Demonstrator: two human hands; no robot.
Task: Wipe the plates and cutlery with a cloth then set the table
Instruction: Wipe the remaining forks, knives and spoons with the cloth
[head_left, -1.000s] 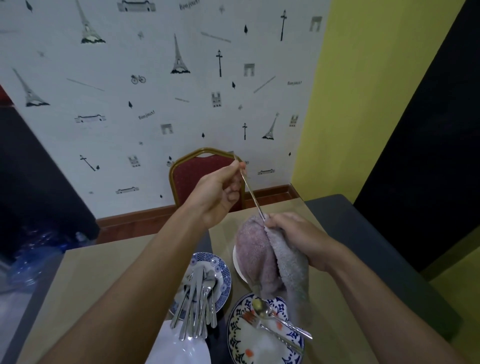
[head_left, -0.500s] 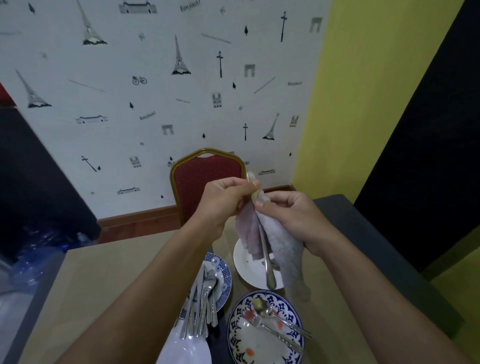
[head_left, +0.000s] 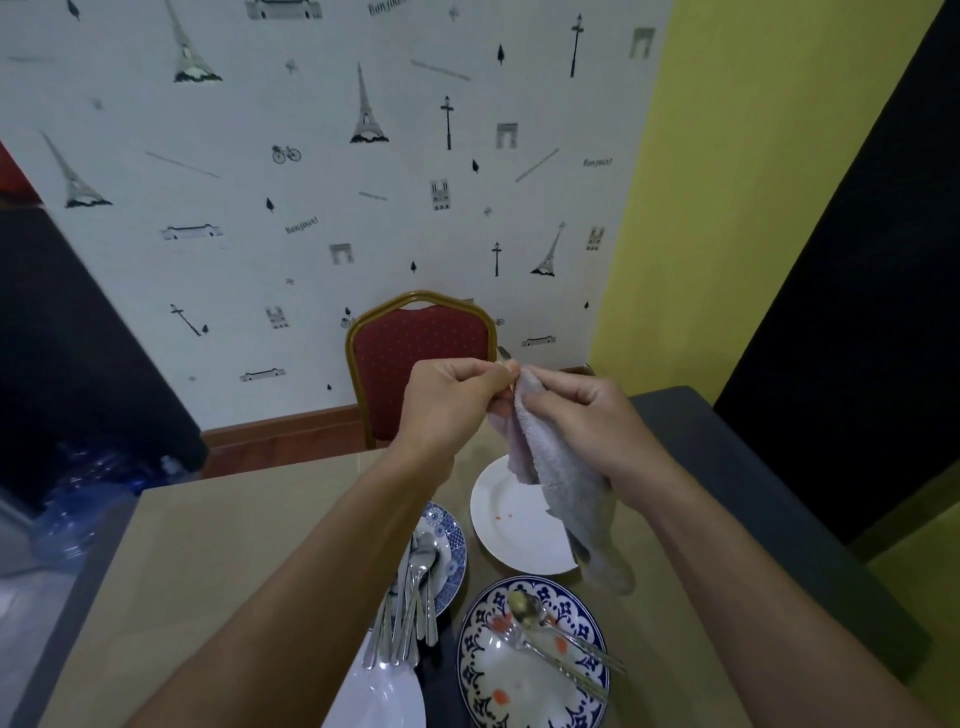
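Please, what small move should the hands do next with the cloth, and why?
Probably the left hand should pull the cutlery piece up through the cloth, which the right hand grips around it. Only the small metal tip of the piece shows above the hands. The rest is hidden inside the cloth, so one slow draw would likely wipe its whole length.

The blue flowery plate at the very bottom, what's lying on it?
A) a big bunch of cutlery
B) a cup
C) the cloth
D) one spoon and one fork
D: a spoon and a fork lie side by side on the blue flowery plate; the bunch of cutlery sits on the smaller plate to its left, and the cloth is held up in the air.
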